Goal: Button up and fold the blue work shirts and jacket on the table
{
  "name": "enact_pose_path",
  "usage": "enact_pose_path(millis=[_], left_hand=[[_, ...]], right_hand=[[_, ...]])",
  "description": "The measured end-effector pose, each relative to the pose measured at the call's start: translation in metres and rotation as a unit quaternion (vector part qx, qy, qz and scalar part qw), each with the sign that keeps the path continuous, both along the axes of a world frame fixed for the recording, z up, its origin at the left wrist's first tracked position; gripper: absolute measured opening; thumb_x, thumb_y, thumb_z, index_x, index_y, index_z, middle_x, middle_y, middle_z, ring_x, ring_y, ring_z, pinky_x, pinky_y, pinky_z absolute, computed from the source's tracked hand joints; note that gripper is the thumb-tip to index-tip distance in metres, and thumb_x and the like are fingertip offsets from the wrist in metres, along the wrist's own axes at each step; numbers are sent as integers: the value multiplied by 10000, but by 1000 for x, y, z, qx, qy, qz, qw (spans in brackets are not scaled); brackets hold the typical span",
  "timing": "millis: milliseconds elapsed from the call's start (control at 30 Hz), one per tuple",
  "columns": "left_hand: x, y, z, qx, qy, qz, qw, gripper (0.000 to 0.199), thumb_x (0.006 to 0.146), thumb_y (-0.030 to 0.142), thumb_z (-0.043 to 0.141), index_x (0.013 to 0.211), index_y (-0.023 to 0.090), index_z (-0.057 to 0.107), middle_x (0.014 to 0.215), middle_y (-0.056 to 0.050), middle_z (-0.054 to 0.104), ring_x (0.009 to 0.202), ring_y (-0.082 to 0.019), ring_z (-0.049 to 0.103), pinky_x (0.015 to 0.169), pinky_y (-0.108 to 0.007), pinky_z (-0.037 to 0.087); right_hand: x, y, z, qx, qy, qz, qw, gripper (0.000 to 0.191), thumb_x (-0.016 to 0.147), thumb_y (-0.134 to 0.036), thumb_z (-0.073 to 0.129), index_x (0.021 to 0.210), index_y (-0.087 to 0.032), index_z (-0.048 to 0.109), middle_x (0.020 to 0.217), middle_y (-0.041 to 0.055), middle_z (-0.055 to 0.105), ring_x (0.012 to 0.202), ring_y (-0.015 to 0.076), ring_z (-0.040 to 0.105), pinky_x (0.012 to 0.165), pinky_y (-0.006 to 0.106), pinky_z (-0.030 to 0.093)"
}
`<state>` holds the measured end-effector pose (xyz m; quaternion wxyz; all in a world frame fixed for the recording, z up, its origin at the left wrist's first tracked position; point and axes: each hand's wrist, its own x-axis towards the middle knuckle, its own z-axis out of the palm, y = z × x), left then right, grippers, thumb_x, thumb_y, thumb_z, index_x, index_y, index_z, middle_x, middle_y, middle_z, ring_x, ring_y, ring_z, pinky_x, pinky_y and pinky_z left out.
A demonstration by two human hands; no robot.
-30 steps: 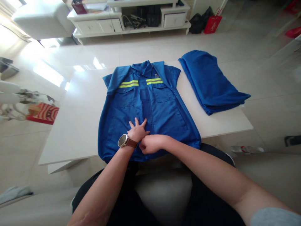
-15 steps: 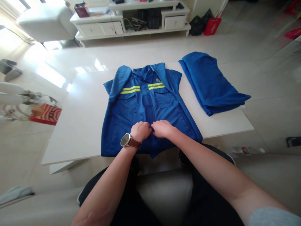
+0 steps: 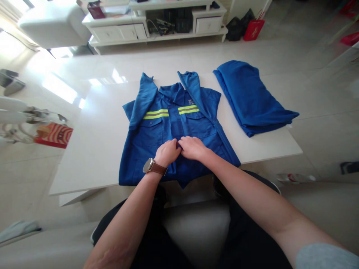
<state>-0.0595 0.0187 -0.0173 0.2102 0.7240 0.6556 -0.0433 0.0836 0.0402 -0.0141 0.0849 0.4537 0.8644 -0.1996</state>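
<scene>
A blue work jacket (image 3: 146,134) lies front side up on the white table, with yellow-and-grey reflective bands across its chest. Its two sleeves fold inward and point toward the far side, past the collar. At the middle of the front opening, my left hand (image 3: 168,152), with a watch on the wrist, is closed in a pinch on the jacket's edge. Right beside it, nearly touching, my right hand (image 3: 193,147) is also closed on the front edge. The fingertips are partly hidden. Below the hands, the hem reaches the table's near edge and a corner hangs over.
A folded blue garment (image 3: 249,97) lies on the right part of the white table (image 3: 89,149). My knees are under the near edge. Beyond stand a white TV cabinet (image 3: 117,33) and a red bag (image 3: 254,30). A plastic bottle (image 3: 294,179) lies on the floor at right.
Both hands have moved slightly away from me along the front opening. The sleeve ends now stick out farther beyond the collar, and the collar and chest bands sit a little nearer to me.
</scene>
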Motion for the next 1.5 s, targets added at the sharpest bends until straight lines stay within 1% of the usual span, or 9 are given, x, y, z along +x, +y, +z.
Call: enact_pose_path(millis=[100,200,433,633,767,900,1033,1167,1500], left_hand=[[1,0,-8,54,4,0,999,427,977,339,469,1324,133,611,1434,-202,617,1327,-298,596,1078,-378,492],[4,-2,-12,1,30,-28,999,536,968,333,519,1458,118,522,1605,-213,457,1449,-290,501,1152,-361,439],[11,-9,1,-52,77,-43,995,340,945,248,453,1058,148,757,1102,-204,764,1060,-356,741,881,-428,577],[6,-5,-6,-14,22,-11,1000,295,960,307,477,1099,182,705,1121,-154,750,1068,-317,726,897,-400,566],[6,-3,-16,39,10,-7,999,385,928,301,576,1273,134,603,1306,-185,674,1236,-310,644,1010,-389,527],[6,-3,-22,21,8,-35,999,485,947,293,579,1396,116,525,1440,-203,613,1357,-291,581,1112,-371,464],[6,-8,-18,-13,33,-68,997,398,973,323,541,1323,141,602,1272,-172,719,1182,-298,696,1011,-383,529],[15,-19,-7,-32,49,-94,994,343,922,314,617,1206,134,689,1152,-170,756,1094,-313,726,958,-393,557],[22,-28,2,-35,49,-95,994,308,912,305,653,1110,94,757,1076,-195,768,1058,-334,736,915,-408,580]], right_hand=[[2,0,-6,-7,-3,-7,1000,467,985,-238,502,1422,-109,605,1564,192,507,1387,297,550,1108,397,481],[-1,-1,-5,-56,-50,2,997,484,958,-231,554,1421,-108,623,1539,203,533,1334,309,607,1061,379,521],[-9,3,10,-79,-66,17,995,309,932,-231,582,1148,-149,787,1174,189,762,1096,322,735,873,361,589],[0,3,1,-2,-8,-2,1000,336,966,-177,490,1195,-143,734,1274,165,719,1209,293,669,980,368,551],[2,3,-8,-19,-7,-10,1000,412,985,-226,504,1358,-104,631,1453,204,602,1283,304,622,1043,397,528],[-1,2,-2,-48,-45,-9,998,370,970,-226,526,1299,-131,668,1311,194,696,1157,326,695,950,422,565],[-2,3,8,-44,-45,-20,998,303,949,-230,542,1199,-163,701,1228,178,734,1120,339,712,885,410,575],[1,5,6,-25,-30,-52,998,404,971,-249,506,1359,-182,599,1207,173,735,1106,337,715,891,428,570],[-1,11,-12,-12,21,-81,996,646,936,-144,430,1578,-219,430,1727,77,250,1353,332,570,1081,501,515]])
